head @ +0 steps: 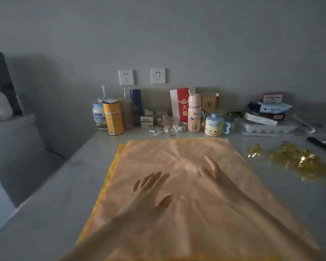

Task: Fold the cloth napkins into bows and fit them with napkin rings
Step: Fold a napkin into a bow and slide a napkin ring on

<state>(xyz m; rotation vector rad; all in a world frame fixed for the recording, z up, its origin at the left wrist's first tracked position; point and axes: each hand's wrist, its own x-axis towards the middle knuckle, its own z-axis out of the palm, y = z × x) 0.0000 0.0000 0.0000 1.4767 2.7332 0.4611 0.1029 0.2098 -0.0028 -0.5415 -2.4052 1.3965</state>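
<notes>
Head view, single frame, dim and somewhat blurred. An orange cloth napkin (186, 213) is found spread out flat on the grey table (51, 213), covering the near middle of it and running out of the frame at the bottom edge. A yellow layer (112, 174) is seen under the napkin, showing as a narrow strip along its left side. Faint creases are noted radiating from the napkin's centre.

The left hand (151, 193) is laid palm down on the napkin, left of centre, with fingers straight and spread and nothing gripped. The right hand (211, 170) is laid on the napkin further from the person, right of centre, with fingers straight, pointing away and nothing held. The two hands are kept apart from each other.

A heap of gold pieces (297, 159) is recorded on the bare table to the right of the napkin, with a smaller gold cluster (253, 150) just beside the napkin's far right corner. Single shapes cannot be made out.

Along the wall behind the napkin are lined up a yellow canister (113, 118), a clear glass (170, 126), a pink bottle (194, 115), a lidded mug (214, 125) with a face on it and an egg tray (267, 127). Two wall sockets (126, 77) are mounted above them.
</notes>
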